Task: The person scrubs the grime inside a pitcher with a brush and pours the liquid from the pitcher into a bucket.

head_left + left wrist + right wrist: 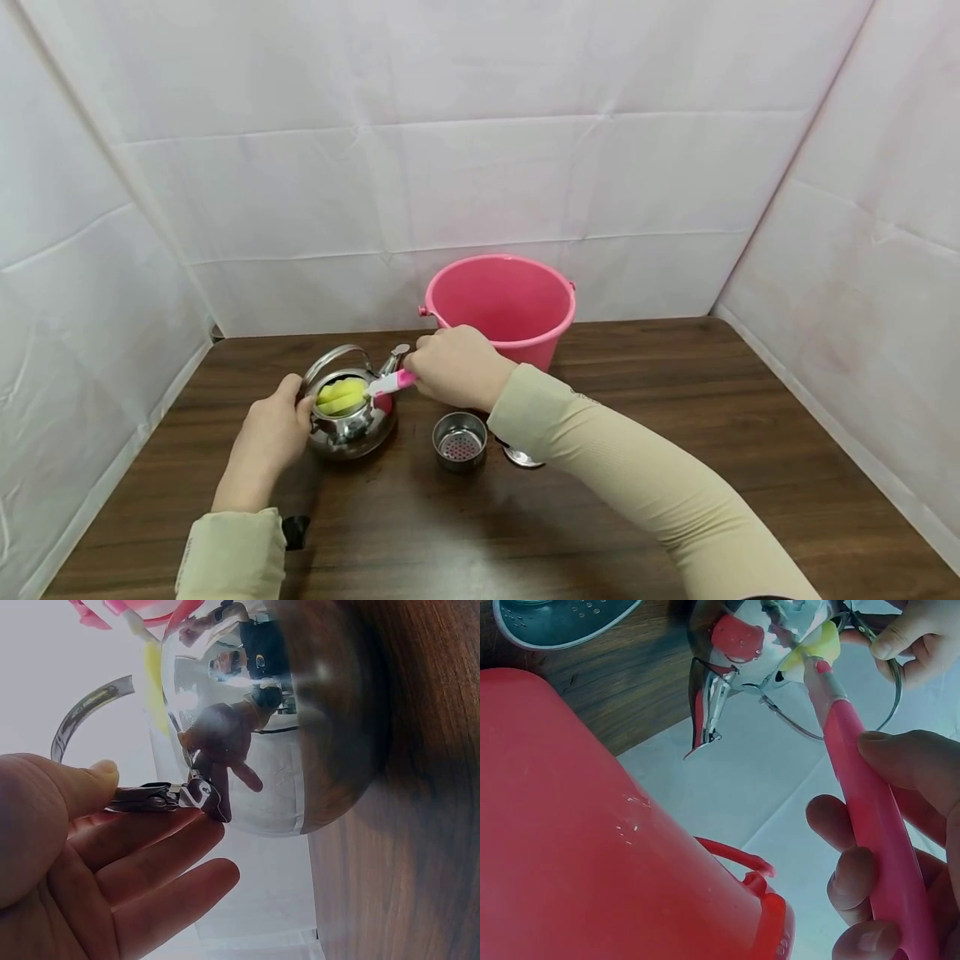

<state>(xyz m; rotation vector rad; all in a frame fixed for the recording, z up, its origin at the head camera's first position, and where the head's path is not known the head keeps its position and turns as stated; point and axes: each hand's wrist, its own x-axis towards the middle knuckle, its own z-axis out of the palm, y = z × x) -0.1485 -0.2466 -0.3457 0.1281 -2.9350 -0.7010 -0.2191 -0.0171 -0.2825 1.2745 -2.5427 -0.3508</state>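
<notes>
A shiny steel kettle (pixel 352 439) stands on the left part of the table with its lid off. My left hand (pixel 268 433) pinches the near end of its arched handle (pixel 90 707) between thumb and fingers; the other fingers extend beside the kettle's wall. In my right hand (pixel 459 367) I grip the pink handle (pixel 874 825) of a sponge brush. Its yellow sponge head (pixel 342 395) sits in the kettle's round opening, and the white neck (pixel 385 385) slants out over the rim. The lower end of the sponge is hidden inside.
Behind my right hand stands a pink bucket (pixel 501 296). A round steel strainer (pixel 459 440) with a perforated bottom lies right of the kettle, and a shiny metal disc (pixel 522 457) shows partly under my right sleeve. White sheets (pixel 480 167) enclose the wooden table (pixel 420 542) at back and sides.
</notes>
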